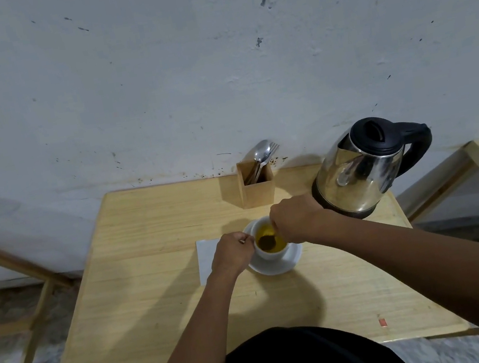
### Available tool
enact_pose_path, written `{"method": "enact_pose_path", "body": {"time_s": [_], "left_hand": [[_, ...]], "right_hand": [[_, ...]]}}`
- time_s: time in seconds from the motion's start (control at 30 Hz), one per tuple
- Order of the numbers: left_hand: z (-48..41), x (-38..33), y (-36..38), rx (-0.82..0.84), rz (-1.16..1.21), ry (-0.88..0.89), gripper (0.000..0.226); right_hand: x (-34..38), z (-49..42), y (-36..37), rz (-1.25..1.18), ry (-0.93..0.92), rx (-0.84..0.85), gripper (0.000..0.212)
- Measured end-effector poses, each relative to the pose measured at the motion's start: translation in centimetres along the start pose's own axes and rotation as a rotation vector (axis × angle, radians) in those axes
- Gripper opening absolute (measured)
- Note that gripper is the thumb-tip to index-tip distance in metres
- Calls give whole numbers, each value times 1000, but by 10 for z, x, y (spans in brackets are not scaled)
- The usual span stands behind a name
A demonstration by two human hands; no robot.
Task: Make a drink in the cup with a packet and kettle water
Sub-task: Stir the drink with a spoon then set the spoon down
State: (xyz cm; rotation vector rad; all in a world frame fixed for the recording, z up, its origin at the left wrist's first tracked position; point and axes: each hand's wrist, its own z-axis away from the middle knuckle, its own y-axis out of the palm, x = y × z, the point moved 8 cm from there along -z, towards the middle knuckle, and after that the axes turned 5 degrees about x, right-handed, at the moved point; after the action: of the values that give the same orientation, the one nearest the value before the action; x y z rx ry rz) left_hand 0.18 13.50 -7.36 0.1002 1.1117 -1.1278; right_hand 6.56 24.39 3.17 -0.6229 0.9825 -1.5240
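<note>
No writing can be read on anything here. A white ceramic cup stands on a round white saucer on the pale wooden table, holding yellow-green liquid around a dark clump. The left hand pinches the cup's side. The right hand is closed over the rim; what it grips is unclear. A wooden box holds metal cutlery. A steel kettle with a black lid stands near the cup.
</note>
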Motion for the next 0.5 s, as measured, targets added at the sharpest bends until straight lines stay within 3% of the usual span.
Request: {"method": "enact_pose_path", "body": {"time_s": [0.13, 0.3, 0.5], "left_hand": [[1, 0, 0, -2, -2, -7, 17], [2, 0, -1, -4, 13, -12, 15], [2, 1, 0, 1, -3, -16, 21]], "right_hand": [[-2, -3, -5, 50, 30, -66, 17], [-6, -1, -6, 132, 50, -12, 19], [-1, -4, 1, -24, 7, -13, 24]]}}
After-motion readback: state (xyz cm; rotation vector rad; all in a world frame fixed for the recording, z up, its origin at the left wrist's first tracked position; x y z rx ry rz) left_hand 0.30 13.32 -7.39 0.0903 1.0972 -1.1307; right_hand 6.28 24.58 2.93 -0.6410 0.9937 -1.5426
